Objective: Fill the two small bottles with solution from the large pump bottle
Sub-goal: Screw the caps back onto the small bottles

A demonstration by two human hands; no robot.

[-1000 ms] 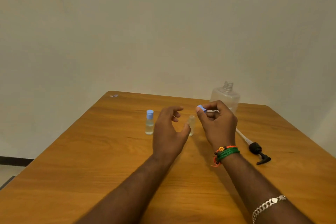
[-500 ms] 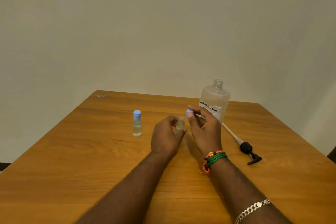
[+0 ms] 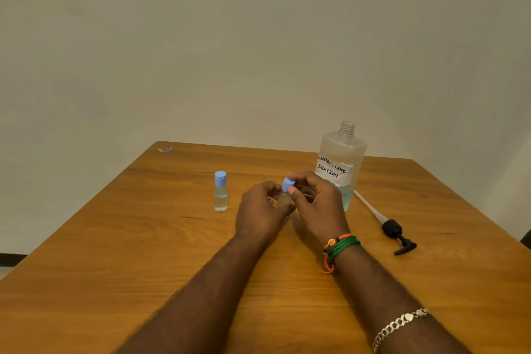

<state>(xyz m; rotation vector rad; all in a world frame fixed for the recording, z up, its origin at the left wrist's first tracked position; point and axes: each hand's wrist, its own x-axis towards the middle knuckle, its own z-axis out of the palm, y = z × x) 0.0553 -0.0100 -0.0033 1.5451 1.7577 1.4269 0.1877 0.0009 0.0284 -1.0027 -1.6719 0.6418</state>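
Note:
My left hand (image 3: pixel 260 211) grips a small clear bottle (image 3: pixel 284 200) at the middle of the wooden table (image 3: pixel 129 253). My right hand (image 3: pixel 317 204) pinches a blue cap (image 3: pixel 288 184) on top of that bottle's neck. A second small bottle (image 3: pixel 220 192) with a blue cap stands upright to the left, holding clear liquid. The large bottle (image 3: pixel 340 164), labelled contact lens solution, stands open behind my right hand with a little bluish liquid at its bottom. Its black pump head with tube (image 3: pixel 395 234) lies on the table to the right.
A plain wall rises behind the table's far edge. A small scrap (image 3: pixel 165 149) lies at the far left corner of the table. A dark object (image 3: pixel 527 238) shows at the right edge of the view.
My left hand closed around the small bottle. My right hand brought the blue cap down from beside the bottle onto its neck.

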